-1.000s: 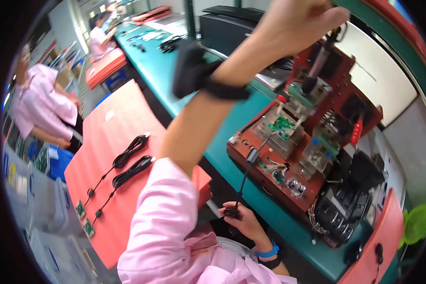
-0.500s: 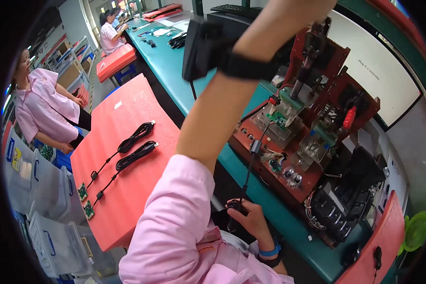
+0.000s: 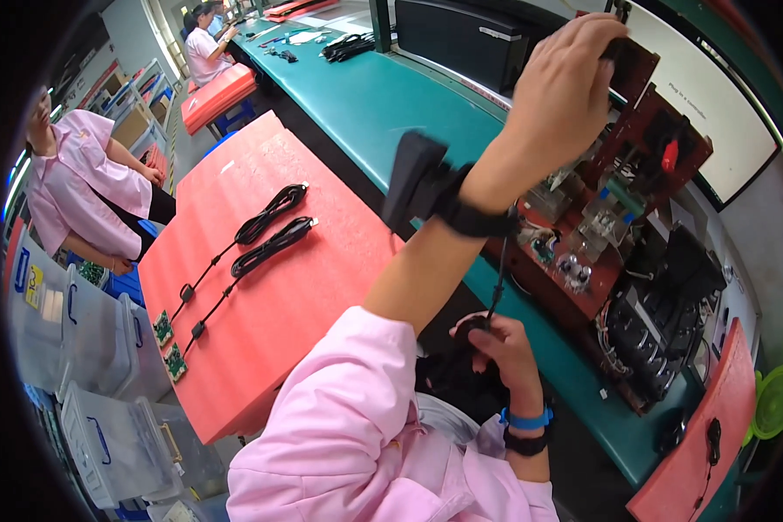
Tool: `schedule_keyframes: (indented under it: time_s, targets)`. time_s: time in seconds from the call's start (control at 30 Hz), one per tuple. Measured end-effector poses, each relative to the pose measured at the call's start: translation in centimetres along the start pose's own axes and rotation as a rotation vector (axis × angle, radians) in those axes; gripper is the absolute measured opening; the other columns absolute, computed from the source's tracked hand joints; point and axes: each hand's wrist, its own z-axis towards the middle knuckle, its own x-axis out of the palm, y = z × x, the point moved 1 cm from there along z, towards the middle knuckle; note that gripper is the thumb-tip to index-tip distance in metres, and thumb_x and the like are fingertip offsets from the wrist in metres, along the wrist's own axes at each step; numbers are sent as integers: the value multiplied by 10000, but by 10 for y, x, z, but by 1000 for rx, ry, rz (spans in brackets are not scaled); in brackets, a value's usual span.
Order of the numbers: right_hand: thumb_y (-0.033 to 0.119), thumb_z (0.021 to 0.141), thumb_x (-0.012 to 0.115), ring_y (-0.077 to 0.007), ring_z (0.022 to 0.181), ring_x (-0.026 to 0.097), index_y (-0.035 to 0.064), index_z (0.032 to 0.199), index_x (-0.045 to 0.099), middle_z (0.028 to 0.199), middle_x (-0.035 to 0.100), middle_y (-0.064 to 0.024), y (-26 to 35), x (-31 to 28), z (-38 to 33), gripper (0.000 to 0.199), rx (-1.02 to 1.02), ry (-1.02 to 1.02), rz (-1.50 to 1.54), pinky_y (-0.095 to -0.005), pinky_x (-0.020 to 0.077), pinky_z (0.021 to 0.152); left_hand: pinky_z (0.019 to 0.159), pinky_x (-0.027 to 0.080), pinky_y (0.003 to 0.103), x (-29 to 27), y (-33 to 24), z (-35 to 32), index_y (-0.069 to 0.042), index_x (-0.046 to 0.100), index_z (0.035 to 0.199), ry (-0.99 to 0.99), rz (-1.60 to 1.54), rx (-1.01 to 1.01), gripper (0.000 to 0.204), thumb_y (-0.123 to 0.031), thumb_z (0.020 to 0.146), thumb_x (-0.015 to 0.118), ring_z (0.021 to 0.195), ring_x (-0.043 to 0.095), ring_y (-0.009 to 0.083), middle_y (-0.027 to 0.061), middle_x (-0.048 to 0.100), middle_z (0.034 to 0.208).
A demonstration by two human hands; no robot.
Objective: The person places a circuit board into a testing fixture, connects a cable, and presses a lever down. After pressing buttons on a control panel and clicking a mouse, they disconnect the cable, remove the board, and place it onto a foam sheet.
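Head view: the cable (image 3: 498,290) is pinched in the right hand (image 3: 513,352), directed upward toward the fixture (image 3: 622,197); the left hand's (image 3: 567,87) grip cannot be determined.

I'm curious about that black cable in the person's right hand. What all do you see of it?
The black cable is thin and looks plastic-coated. Part of it is bunched in the right hand; from there a single strand rises, nearly straight and slightly tilted, and disappears behind the strapped left wrist. Its upper end is hidden, and the dark bunch is too blurred to make out.
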Motion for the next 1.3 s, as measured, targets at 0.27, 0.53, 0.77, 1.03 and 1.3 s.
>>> schedule_keyframes:
  time_s: [0.27, 0.53, 0.77, 1.03, 1.3]
  targets:
    - [144, 732, 602, -270, 959, 565, 22, 1100, 442, 1202, 465, -158, -54, 2, 20, 419, -309, 192, 539, -355, 479, 841, 534, 457, 268, -128, -125, -193, 4, 591, 859, 653, -134, -702, 139, -37, 860, 458, 633, 580, 185, 119, 600, 772]
    - [162, 729, 628, -385, 1075, 496, 35, 1050, 419, 1271, 382, -208, -57, 20, 20, 403, -439, 292, 797, -432, 414, 935, 728, 491, 290, -155, -86, -264, -41, 368, 1235, -343, -758, -1622, 381, -215, 909, 460, 879, 574, 174, 103, 462, 1194]
    - [127, 775, 596, -341, 927, 592, 68, 949, 400, 1183, 450, -196, -59, 14, 19, 269, -340, 103, 627, -390, 524, 770, 745, 467, 253, -140, -72, -218, -56, 389, 1261, -12, -475, -1306, 421, -146, 871, 520, 890, 545, 127, 69, 505, 1123]
    - [136, 795, 573, -312, 721, 640, 45, 943, 395, 901, 573, -178, -61, 9, 13, 249, -337, 115, 656, -348, 558, 600, 796, 439, 253, -145, -99, -221, -63, 460, 1211, 96, -225, -1189, 399, -65, 825, 559, 921, 540, 126, 64, 530, 1088]
    - [152, 835, 526, -283, 692, 650, 10, 961, 420, 852, 604, -172, -48, -5, 2, 218, -344, 239, 584, -301, 552, 574, 942, 346, 354, -147, -135, -153, -55, 556, 1068, 651, 390, -678, 292, -48, 777, 575, 1018, 535, 242, 87, 556, 1111]
